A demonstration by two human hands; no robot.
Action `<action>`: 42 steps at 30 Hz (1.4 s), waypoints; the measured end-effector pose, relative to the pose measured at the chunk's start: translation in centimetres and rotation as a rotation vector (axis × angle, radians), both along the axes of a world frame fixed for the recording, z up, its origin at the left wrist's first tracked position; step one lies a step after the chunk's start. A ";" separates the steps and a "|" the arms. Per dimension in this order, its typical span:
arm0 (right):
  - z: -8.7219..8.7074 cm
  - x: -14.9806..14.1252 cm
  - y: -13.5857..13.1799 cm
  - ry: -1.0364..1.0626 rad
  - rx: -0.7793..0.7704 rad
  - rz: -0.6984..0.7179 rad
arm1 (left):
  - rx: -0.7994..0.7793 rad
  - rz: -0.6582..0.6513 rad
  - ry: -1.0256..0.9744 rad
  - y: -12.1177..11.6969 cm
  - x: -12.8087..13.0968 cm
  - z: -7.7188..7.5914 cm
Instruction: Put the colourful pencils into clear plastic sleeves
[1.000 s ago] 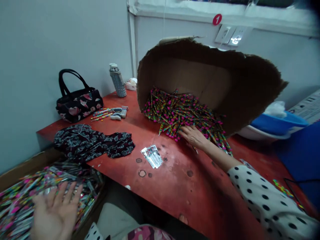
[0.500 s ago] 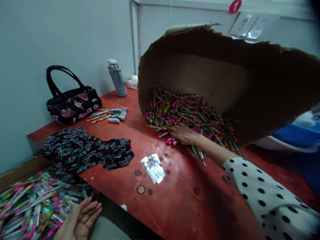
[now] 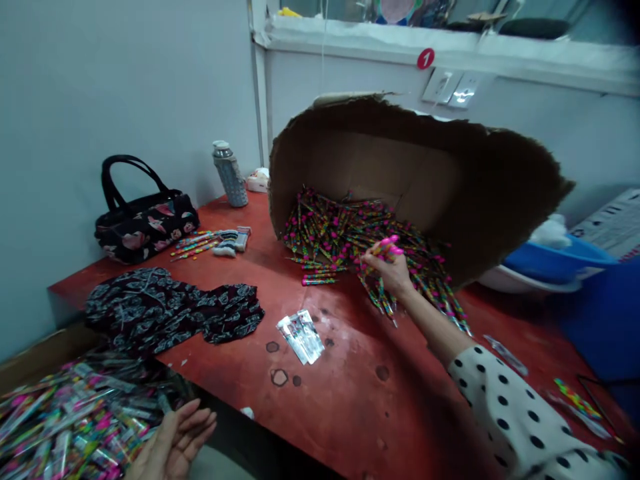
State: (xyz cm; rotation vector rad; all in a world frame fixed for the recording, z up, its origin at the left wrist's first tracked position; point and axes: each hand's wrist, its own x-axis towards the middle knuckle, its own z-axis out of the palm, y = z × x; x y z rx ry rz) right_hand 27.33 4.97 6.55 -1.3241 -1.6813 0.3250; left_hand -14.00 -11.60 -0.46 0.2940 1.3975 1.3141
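The right hand (image 3: 393, 272) is clamped, thumb and fingers pinched on a small bunch of pink-capped pens (image 3: 386, 248) that it has just raised clear of the heap; half a second ago it lay flat among them. At this size, I cannot tell pens from pencils. Its forearm, running out of a polka-dot sleeve (image 3: 515, 413), reaches toward the open mouth of the cardboard box (image 3: 365, 153), which lies on its side on the red table (image 3: 350, 393).

The heap of loose pens (image 3: 360, 233) fills the bottom of the box and spills out through its mouth, just beneath the raised hand. A few separate pens (image 3: 319, 277) lie in a neat little row at the heap's front edge, nearer the box's left side.

The left hand (image 3: 175, 443) is well in front of the box, below the table's near edge, its fingers (image 3: 197, 420) slightly curled and apart, holding nothing that shows. It is just beside a pile of plastic-wrapped pens (image 3: 85, 420). Left of the box stand a steel-capped bottle (image 3: 230, 177) and a floral handbag (image 3: 145, 230), with a dark patterned cloth (image 3: 170, 310) in front of them. A blue basin (image 3: 555, 263) sits just right of the box.
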 end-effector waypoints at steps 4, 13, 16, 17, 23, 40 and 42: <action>0.1 -1.4 -5.1 0.518 -0.061 -0.026 | 0.149 -0.141 0.074 0.6 2.1 1.2; -5.9 -3.8 -9.7 0.541 -0.218 -0.166 | 0.536 -0.622 0.629 3.2 8.0 3.8; -5.5 -4.1 -9.9 0.558 -0.227 -0.200 | 0.676 -0.690 0.845 4.5 10.3 4.4; -5.2 -4.4 -10.2 0.568 -0.228 -0.200 | 0.728 -0.711 0.936 5.0 11.0 4.4; -4.3 -7.1 -13.2 0.681 -0.414 -0.158 | 0.750 -0.833 1.489 7.1 13.7 2.5; -3.4 -11.0 -13.0 0.787 -0.662 -0.079 | 0.769 -0.800 1.570 7.7 15.2 1.5; -3.3 -11.0 -12.9 0.823 -0.684 -0.096 | 0.846 -0.777 1.530 7.4 15.1 1.8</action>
